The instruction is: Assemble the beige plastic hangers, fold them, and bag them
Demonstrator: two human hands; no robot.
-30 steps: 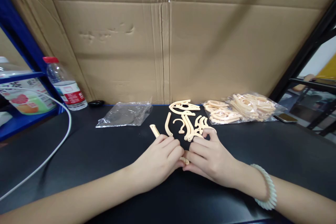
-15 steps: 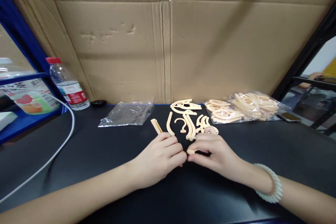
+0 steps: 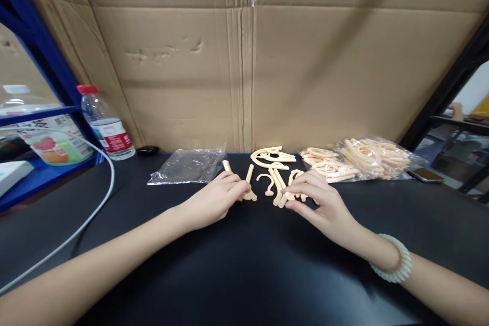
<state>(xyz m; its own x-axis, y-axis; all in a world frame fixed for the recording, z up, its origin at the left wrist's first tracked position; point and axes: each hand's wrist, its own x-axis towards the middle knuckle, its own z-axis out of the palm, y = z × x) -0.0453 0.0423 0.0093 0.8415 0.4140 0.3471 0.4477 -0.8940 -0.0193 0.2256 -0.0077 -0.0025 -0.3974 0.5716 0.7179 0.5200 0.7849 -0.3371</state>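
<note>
Beige plastic parts of folding clothes hangers lie on the black table. My left hand is closed on a hanger arm that slants out past its fingers. Its fingertips also reach the lower end of a second hanger arm. Between the hands lie a hanger hook and a pair of hanger arms side by side. My right hand pinches a small beige hanger piece between thumb and fingers, just right of that pair. More small curved pieces are partly hidden behind it.
Farther back lie more hanger parts and bags of beige parts, with a phone beside them. An empty clear bag, a black object and a water bottle stand left. A white cable crosses the left side. Cardboard walls the back.
Both hands have moved apart and farther from me. The left hand has brought its hanger arm next to the other one; the right hand has carried its small piece toward the loose parts.
</note>
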